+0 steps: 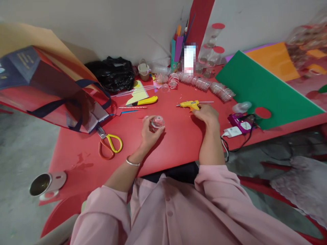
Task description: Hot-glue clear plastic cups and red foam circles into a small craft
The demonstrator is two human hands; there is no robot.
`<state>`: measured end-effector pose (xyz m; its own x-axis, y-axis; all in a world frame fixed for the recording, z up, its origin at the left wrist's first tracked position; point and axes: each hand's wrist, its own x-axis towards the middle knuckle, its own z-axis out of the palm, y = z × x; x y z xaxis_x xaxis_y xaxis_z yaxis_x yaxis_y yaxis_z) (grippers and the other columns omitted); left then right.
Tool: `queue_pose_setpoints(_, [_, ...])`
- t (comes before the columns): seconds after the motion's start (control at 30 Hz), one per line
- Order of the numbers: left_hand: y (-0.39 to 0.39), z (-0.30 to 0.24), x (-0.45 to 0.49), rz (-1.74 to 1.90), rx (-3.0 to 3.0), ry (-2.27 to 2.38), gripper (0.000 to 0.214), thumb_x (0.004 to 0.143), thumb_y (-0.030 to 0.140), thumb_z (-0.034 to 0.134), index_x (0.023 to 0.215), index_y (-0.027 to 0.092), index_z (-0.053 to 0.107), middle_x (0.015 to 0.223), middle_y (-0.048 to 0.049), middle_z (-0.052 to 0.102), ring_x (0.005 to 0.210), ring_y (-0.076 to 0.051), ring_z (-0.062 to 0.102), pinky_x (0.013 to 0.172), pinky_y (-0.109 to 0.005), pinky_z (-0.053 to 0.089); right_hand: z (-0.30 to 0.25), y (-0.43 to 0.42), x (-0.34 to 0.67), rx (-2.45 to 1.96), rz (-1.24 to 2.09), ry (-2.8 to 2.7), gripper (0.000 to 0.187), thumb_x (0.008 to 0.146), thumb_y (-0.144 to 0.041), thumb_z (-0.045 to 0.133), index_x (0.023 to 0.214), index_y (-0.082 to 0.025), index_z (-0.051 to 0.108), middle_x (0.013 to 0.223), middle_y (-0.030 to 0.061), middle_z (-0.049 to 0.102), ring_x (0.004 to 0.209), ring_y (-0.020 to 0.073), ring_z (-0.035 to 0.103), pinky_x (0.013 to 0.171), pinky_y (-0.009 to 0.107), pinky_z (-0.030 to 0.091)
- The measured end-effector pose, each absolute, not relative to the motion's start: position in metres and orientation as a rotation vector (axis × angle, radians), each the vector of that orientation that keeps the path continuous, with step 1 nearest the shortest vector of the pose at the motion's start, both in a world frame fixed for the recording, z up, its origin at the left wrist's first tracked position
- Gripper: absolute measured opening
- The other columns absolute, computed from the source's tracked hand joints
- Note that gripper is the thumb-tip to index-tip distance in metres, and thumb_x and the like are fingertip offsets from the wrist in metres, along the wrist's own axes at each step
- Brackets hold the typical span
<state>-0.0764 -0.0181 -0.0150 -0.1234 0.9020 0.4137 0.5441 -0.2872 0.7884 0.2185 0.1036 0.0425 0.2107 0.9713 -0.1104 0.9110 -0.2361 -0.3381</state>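
My left hand (149,134) is closed around a small clear plastic cup (157,122), held just above the red table (176,136). To the right, my right hand (207,114) has its fingers at the handle of a yellow hot glue gun (190,104), whose nozzle points left. A clear glue stick (206,101) sticks out of the gun's back end. The fingertips of my right hand are partly hidden behind the hand. Beyond my left hand lies a yellow utility knife (147,100).
Scissors (112,144), a metal mug (47,183) and a large bag (61,88) stand or lie on the left. Nested clear cups (199,82) line the back near a lit phone (189,58). At right are a green board (263,88) and a purple power strip (241,122) with cables.
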Motion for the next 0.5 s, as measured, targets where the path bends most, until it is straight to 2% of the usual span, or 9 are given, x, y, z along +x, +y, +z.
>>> queue_pose_setpoints(0.13, [-0.019,-0.013,-0.077,1.435,1.695,1.607,0.057,0.09,0.029,0.082,0.142,0.025,0.061,0.131,-0.0122,0.071,0.119,-0.024,0.072,0.096,-0.039,0.063,0.029,0.106,0.219,-2.217,0.373,-1.822,0.041,0.089,-0.041,0.075,0.124,-0.021,0.081,0.124,0.0232,0.079,0.112,0.043,0.074,0.094,0.059,0.056])
queue_pose_setpoints(0.27, [-0.017,-0.013,-0.079,1.601,1.622,1.484,0.058,0.087,0.031,0.085,0.14,0.025,0.063,0.134,-0.0117,0.071,0.119,-0.026,0.073,0.089,-0.036,0.064,0.021,0.113,0.225,-2.143,0.455,-1.687,0.022,0.09,-0.03,0.07,0.106,-0.019,0.079,0.106,0.0216,0.078,0.105,0.0416,0.072,0.093,0.056,0.052])
queue_pose_setpoints(0.33, [-0.017,-0.014,-0.081,1.671,1.605,1.456,0.059,0.088,0.031,0.085,0.142,0.026,0.063,0.137,-0.0123,0.07,0.119,-0.026,0.073,0.082,-0.033,0.063,0.021,0.115,0.225,-2.041,0.435,-1.605,0.018,0.089,-0.028,0.068,0.103,-0.02,0.075,0.098,0.0172,0.075,0.098,0.0376,0.071,0.09,0.052,0.051])
queue_pose_setpoints(0.4, [-0.016,-0.016,-0.083,1.709,1.617,1.465,0.06,0.089,0.029,0.084,0.144,0.027,0.062,0.141,-0.0126,0.069,0.121,-0.026,0.072,0.08,-0.032,0.063,0.023,0.114,0.22,-1.827,0.418,-1.537,0.022,0.086,-0.032,0.068,0.106,-0.022,0.07,0.093,0.0102,0.071,0.088,0.0308,0.067,0.085,0.046,0.051])
queue_pose_setpoints(0.5, [-0.014,-0.017,-0.087,1.733,1.659,1.521,0.061,0.088,0.027,0.084,0.145,0.027,0.062,0.142,-0.0123,0.068,0.126,-0.027,0.07,0.09,-0.037,0.064,0.027,0.107,0.203,-1.416,0.646,-1.482,0.023,0.084,-0.041,0.067,0.102,-0.026,0.065,0.085,0.0014,0.065,0.072,0.0211,0.059,0.07,0.036,0.047])
